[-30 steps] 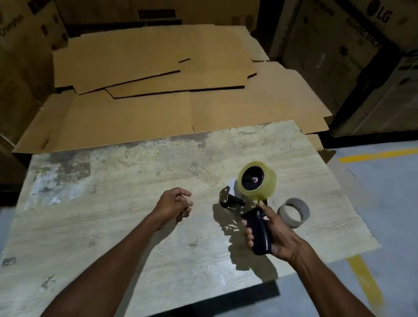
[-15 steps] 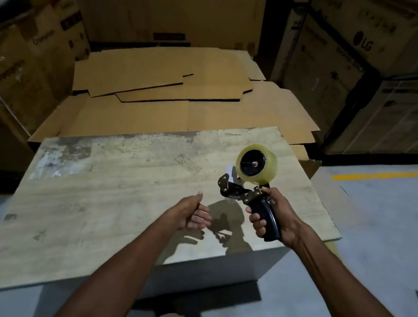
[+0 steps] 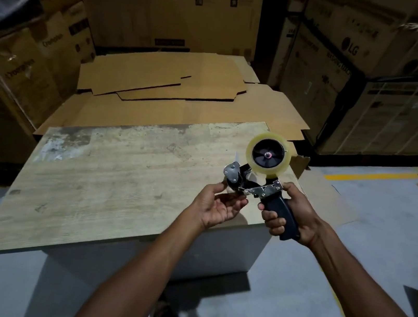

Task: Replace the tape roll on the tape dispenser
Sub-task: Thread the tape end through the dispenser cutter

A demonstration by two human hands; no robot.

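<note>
Right hand (image 3: 300, 216) grips the dispenser (image 3: 253, 184) handle; left hand (image 3: 218, 206), half open at nine o'clock, should feed tape (image 3: 268, 154) squarely under the roller.

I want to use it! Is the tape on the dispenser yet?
On. The tape sits around the black hub of the dispenser, which the right hand holds by its handle.

Upper right carton (image 3: 364, 35): the LG logo with the letters "LG", printed two times on its side.
Lower right carton (image 3: 322, 75): "WASHING MACHINE" along the top edge, the last letters not sharp.
Left carton (image 3: 25, 69): "Crompton" in dark letters, blurred; the same word shows smaller above it.
Back cartons (image 3: 172, 1): only small dark handling symbols, the text is too blurred to read.
</note>
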